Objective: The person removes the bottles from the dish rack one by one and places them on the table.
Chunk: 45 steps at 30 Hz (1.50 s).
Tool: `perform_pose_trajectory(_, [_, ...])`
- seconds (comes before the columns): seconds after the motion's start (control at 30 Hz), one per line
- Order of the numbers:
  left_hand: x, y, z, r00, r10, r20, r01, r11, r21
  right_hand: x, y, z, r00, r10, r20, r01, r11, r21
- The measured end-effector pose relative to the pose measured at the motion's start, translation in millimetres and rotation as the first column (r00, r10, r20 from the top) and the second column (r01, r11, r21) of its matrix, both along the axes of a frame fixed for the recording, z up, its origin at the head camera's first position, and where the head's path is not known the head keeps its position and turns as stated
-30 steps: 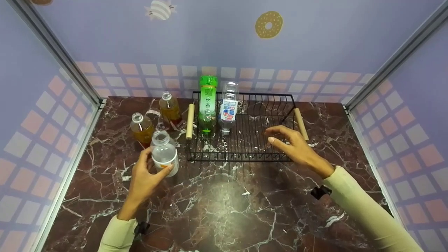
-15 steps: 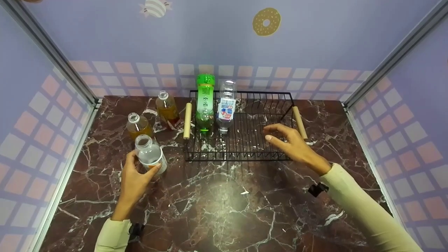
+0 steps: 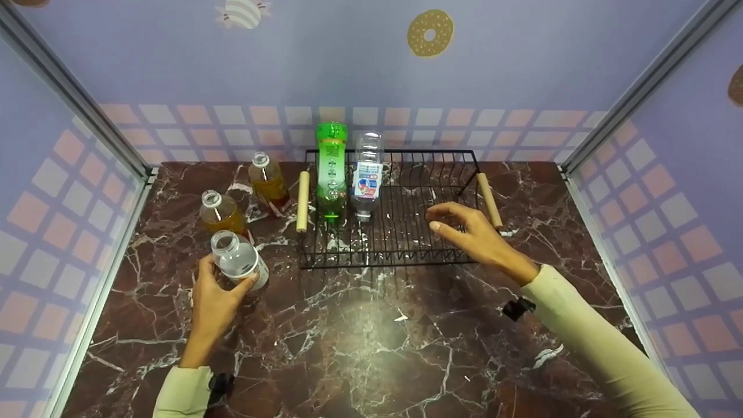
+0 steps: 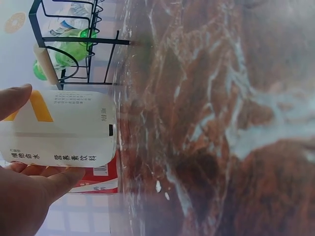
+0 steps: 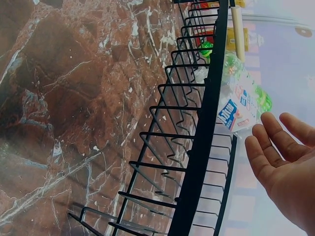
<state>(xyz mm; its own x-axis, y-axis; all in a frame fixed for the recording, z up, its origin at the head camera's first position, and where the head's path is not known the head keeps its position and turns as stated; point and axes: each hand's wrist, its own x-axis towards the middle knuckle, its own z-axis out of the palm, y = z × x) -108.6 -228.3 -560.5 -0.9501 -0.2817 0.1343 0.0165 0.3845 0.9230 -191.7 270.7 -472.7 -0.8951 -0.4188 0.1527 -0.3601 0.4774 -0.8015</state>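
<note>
My left hand holds a clear, uncapped bottle with a white label, thumb on one side and fingers on the other. Its base is right at the tabletop, left of the rack. In the left wrist view, the label shows an orange mark and dark printing. Just behind it is an uncapped bottle of amber liquid, partly covered by the held one. My right hand hovers over the right part of the black wire rack, fingers loosely bent around nothing; in the right wrist view its fingers are spread.
Inside the rack's left half, a green bottle and a clear labelled bottle lean upside down. Wooden handles flank the rack. Another amber bottle stands left of it. Patterned walls enclose the marbled table.
My left hand has carried the clear bottle left and slightly toward me, in front of the nearer amber bottle. The right hand keeps its pose over the rack as the head view shifts slightly.
</note>
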Motion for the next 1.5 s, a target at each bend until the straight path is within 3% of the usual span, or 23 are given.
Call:
perform_pose_trajectory(0.27, [-1.7,-2,-7.2,0.999,0.031,0.028,-0.029,0.998,-0.047,-0.2,0,0.2,1.000,-0.006,0.007,0.006,1.000,-0.002])
perform_pose_trajectory(0.53, [-7.5,-5,-8.1,1.000,0.008,0.025,-0.008,1.000,-0.013,-0.4,0,0.8,1.000,-0.008,0.014,0.008,1.000,-0.005])
perform_pose_trajectory(0.8, [-6.3,-2,-7.8,0.999,0.000,0.049,0.004,0.997,-0.083,-0.9,2,0.5,1.000,-0.016,0.024,0.016,1.000,-0.008])
perform_pose_trajectory(0.9, [0.4,1,-8.5,1.000,0.005,-0.010,-0.006,0.994,-0.112,-0.8,3,0.1,1.000,-0.019,0.024,0.019,1.000,-0.004])
perform_pose_trajectory(0.97, [7.7,3,-8.6,0.995,0.034,-0.097,-0.047,0.990,-0.136,-0.5,4,0.1,1.000,-0.018,0.020,0.018,1.000,0.000])
perform_pose_trajectory(1.07, [20.9,9,-7.4,0.955,0.087,-0.284,-0.137,0.977,-0.162,0.2,5,1.1,1.000,-0.020,0.018,0.019,1.000,0.005])
perform_pose_trajectory(1.17, [32.1,15,-2.7,0.878,0.081,-0.472,-0.191,0.963,-0.190,0.7,6,2.5,0.999,-0.034,0.021,0.034,0.999,0.007])
perform_pose_trajectory(1.27, [38.3,22,4.8,0.807,0.003,-0.590,-0.166,0.960,-0.223,0.5,8,3.3,0.999,-0.044,0.027,0.044,0.999,0.011])
perform_pose_trajectory(1.33, [41.0,27,10.3,0.786,-0.071,-0.614,-0.109,0.962,-0.250,0.1,8,3.2,0.998,-0.045,0.032,0.045,0.999,0.008])
perform_pose_trajectory(1.5, [41.4,38,19.3,0.786,-0.234,-0.573,0.057,0.949,-0.309,-2.6,5,1.0,0.999,-0.037,0.015,0.037,0.999,0.002])
